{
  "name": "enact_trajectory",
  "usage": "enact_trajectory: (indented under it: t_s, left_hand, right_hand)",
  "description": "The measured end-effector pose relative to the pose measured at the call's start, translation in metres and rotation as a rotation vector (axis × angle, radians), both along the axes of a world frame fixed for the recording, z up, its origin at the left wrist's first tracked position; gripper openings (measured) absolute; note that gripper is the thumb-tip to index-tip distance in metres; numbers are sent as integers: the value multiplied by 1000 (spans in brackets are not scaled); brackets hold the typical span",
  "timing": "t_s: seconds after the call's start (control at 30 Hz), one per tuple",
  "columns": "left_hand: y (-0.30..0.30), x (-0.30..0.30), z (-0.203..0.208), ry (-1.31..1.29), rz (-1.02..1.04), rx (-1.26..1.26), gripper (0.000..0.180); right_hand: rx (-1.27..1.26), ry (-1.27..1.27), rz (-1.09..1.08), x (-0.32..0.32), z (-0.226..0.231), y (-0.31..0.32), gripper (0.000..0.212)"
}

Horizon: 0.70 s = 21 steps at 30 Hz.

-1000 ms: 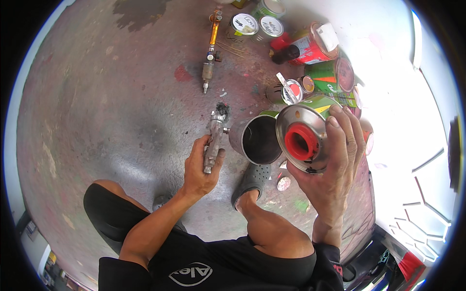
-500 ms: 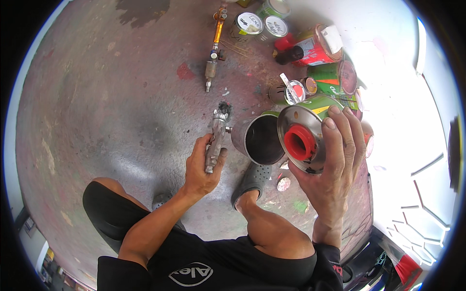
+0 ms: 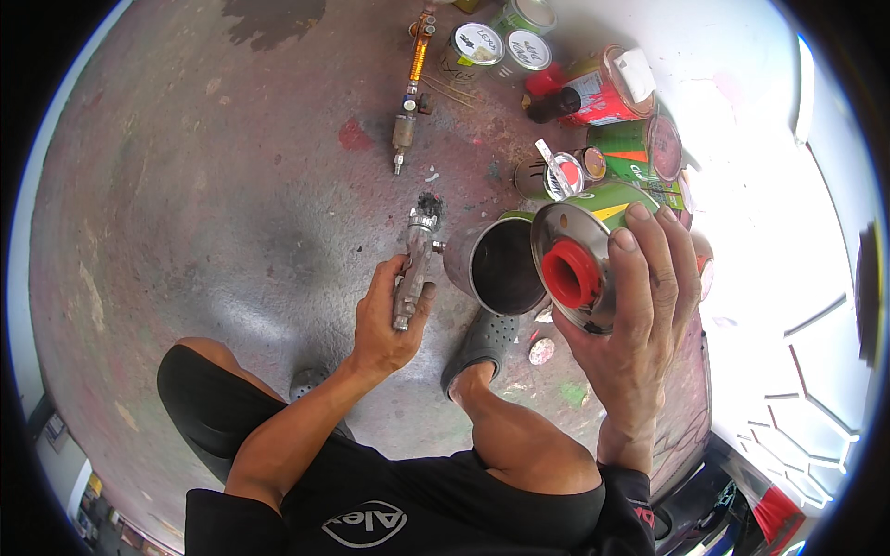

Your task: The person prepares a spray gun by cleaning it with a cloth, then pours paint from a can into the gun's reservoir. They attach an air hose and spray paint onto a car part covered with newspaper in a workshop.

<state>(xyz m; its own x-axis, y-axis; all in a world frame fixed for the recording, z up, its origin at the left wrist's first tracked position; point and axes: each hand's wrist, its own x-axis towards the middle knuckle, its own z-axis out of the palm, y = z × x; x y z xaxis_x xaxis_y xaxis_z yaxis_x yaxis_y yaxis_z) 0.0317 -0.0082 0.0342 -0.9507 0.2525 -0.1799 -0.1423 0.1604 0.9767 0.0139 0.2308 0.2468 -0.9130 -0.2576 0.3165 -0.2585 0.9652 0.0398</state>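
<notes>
My left hand (image 3: 382,324) is closed around a metal spray gun (image 3: 414,269), fingers wrapped about its body. A grey paint cup (image 3: 459,264) is joined to the gun's right side, its mouth facing me and its inside dark. My right hand (image 3: 644,296) grips a green metal can (image 3: 577,230) from the right, fingers over its upper rim. This can is tipped, and its red spout (image 3: 567,273) faces the cup side. The can's rim overlaps the cup's right edge in view; whether they touch I cannot tell. No stream of liquid shows.
Several paint tins (image 3: 477,44) stand at the back, near a red can (image 3: 612,88) and a green can (image 3: 640,148). A small tin (image 3: 547,176) with a stirring stick sits closer. An air-line fitting (image 3: 404,130) lies ahead on the stained floor (image 3: 232,185). A white panel (image 3: 760,232) rises at right.
Both hands are almost still. The can in my right hand has tilted very slightly, and the spray gun with its cup has shifted a touch to the right.
</notes>
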Motion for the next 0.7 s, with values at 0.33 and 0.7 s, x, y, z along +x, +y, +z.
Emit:
enact_trajectory:
  t_s: [0.33,0.7]
  left_hand:
    - [0,0,1,-4,8,6,51]
    - [0,3,0,-1,14,17,47]
  right_hand:
    - [6,-1,8,0,1,-3,120]
    - [37,-3,9,4,3,-3,123]
